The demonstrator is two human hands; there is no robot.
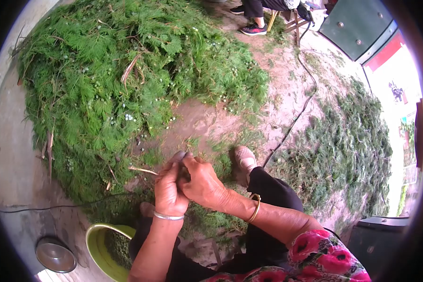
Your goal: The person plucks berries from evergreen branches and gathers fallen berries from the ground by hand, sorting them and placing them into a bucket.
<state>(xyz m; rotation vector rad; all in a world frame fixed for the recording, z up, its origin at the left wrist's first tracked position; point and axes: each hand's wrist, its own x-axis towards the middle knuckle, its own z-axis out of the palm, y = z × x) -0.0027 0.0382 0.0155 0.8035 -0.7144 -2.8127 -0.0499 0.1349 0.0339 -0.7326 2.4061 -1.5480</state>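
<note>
My left hand [169, 190], with a silver bangle at the wrist, is closed, its fingers curled. My right hand [203, 182], below a gold bangle, presses against it with thumb and fingers pinched together. Whatever lies between the fingertips is hidden by the hands. A pale bare twig [142, 169] shows at the outer edge of my left hand; I cannot tell whether it is held or lies behind. Just beyond both hands spreads a large heap of green conifer branches [98, 89] dotted with pale round berries [128, 117].
A yellow-green bucket [95, 237] holding small green bits stands at lower left, beside a metal bowl [56, 255]. A black cable [293, 123] crosses the floor. More cut greenery [338, 150] lies at right. Another person's shoe [254, 29] and a stool [296, 26] are at the top.
</note>
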